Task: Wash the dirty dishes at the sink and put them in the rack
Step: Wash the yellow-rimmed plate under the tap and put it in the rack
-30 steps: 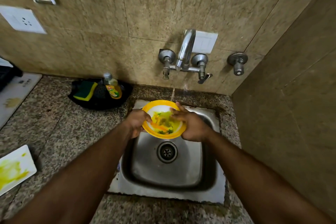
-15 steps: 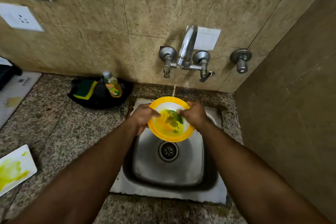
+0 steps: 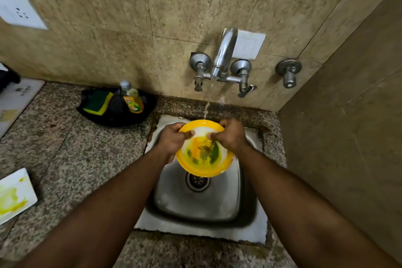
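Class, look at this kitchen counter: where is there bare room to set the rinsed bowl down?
Bare granite lies between the black tray holding sponge and soap bottle, the stained white plate, and the sink. A narrow strip runs right of the sink to the side wall. The sink itself is crowded: both hands hold the yellow bowl there.

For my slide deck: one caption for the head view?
Both hands, left hand and right hand, hold a dirty yellow bowl under the running tap.
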